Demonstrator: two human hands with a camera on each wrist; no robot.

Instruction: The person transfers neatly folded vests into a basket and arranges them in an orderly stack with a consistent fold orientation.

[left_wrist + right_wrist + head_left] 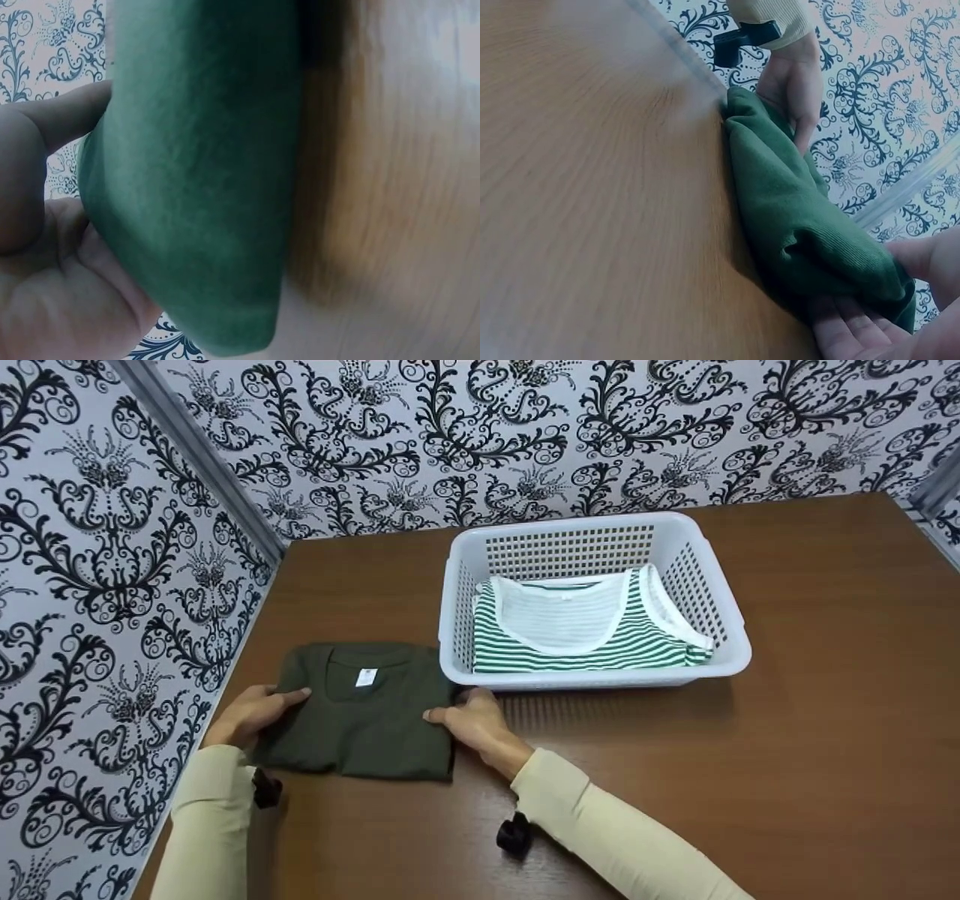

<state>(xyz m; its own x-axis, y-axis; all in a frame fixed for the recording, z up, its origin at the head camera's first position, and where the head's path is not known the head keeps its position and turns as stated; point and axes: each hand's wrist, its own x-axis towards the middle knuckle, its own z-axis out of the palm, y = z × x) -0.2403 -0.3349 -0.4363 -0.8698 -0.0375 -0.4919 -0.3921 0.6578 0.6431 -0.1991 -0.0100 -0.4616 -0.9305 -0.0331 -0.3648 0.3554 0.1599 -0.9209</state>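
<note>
A dark green folded shirt with a white neck label lies left of the basket, its neckline facing the back wall. My left hand grips its left side, thumb on top and the other fingers hidden beneath. On the opposite side my right hand holds the shirt's edge, thumb above; in the right wrist view its fingers slip under the cloth. A green-and-white striped tank top lies folded inside the white plastic basket, just beyond my right hand.
The brown wooden table extends right and toward the front. Patterned wallpaper covers walls at the back and left, close to my left arm. The basket's front left corner stands right beside the shirt.
</note>
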